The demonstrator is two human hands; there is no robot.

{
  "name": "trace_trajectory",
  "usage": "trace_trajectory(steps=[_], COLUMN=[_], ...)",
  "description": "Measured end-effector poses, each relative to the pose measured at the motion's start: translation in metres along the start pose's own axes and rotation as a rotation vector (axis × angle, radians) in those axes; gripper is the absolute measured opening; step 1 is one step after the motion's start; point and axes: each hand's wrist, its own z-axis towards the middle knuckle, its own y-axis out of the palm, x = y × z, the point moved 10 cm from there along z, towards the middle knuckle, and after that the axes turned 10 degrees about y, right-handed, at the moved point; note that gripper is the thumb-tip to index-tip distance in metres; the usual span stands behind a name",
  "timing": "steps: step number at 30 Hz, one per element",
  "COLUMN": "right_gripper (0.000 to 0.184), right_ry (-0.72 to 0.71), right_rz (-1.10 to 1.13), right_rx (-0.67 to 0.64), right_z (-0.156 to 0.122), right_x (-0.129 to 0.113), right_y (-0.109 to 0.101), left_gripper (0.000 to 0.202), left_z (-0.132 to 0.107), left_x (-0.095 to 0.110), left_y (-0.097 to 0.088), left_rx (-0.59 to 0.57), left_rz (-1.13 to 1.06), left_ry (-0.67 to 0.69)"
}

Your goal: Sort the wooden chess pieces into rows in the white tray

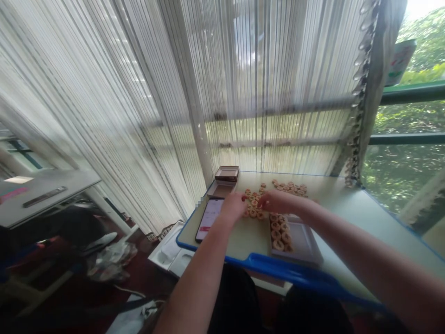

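Several round wooden discs, like Chinese chess pieces (pixel 255 213), lie loosely grouped on the pale table. My left hand (pixel 236 204) is at the left side of this group, its fingers curled beside the discs. From the right, my right hand (pixel 273 202) reaches to the same group, fingers bent down in a pinch. Whatever is between the fingertips of either hand is too small to make out. Just below my right hand sits a shallow box (pixel 306 239), with rows of discs (pixel 281 236) along its left side. Another cluster of discs (pixel 290 187) lies farther back.
A phone with a lit screen (pixel 208 218) lies left of my left forearm. Two shallow box parts (pixel 227 173) stand at the table's back left. The table has a raised blue edge (pixel 278 266). Strip curtains (pixel 271 93) hang behind; an open white box (pixel 170 250) sits below, left.
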Motion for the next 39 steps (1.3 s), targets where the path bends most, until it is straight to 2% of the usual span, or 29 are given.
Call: trace_trajectory(steps=[3,8,10,12,15,18,21,24,27,33,39], right_gripper=[0.030,0.030,0.028,0.028,0.027,0.025,0.022,0.021,0.022,0.022,0.024], right_ry=[0.017,-0.043,-0.020,0.000,-0.030,-0.048,-0.023,-0.038,-0.089,-0.164,-0.146], right_rz=[-0.138,-0.212,-0.207,-0.187,-0.145,-0.096,-0.075,-0.032,0.021,0.041,0.026], right_rx=[-0.264,-0.321,-0.394,-0.409,-0.321,-0.198,-0.098,-0.013,0.023,-0.008,0.032], right_z=[0.013,0.023,0.021,0.020,0.023,0.028,0.031,0.029,0.027,0.024,0.022], right_x=[0.002,-0.011,-0.011,-0.009,-0.012,-0.014,-0.014,-0.018,-0.021,-0.024,-0.025], right_y=[0.025,0.034,0.041,0.042,0.031,0.016,0.003,-0.008,-0.013,-0.009,-0.018], left_gripper=[0.033,0.025,0.022,0.021,0.022,0.024,0.025,0.027,0.024,0.016,0.018], left_z=[-0.003,-0.009,-0.011,-0.012,-0.013,-0.014,-0.015,-0.016,-0.019,-0.024,-0.021], left_x=[-0.010,-0.013,-0.018,-0.025,-0.035,-0.041,-0.039,-0.036,-0.036,-0.038,-0.030], left_y=[0.016,0.033,0.034,0.032,0.024,0.021,0.025,0.027,0.029,0.031,0.023], left_rx=[-0.058,-0.136,-0.133,-0.089,0.054,0.184,0.264,0.313,0.318,0.305,0.323], left_rz=[0.025,0.002,-0.047,-0.118,-0.275,-0.555,-0.917,-1.121,-1.167,-1.149,-1.161], left_ry=[-0.091,-0.096,-0.144,-0.208,-0.283,-0.326,-0.347,-0.374,-0.429,-0.492,-0.410])
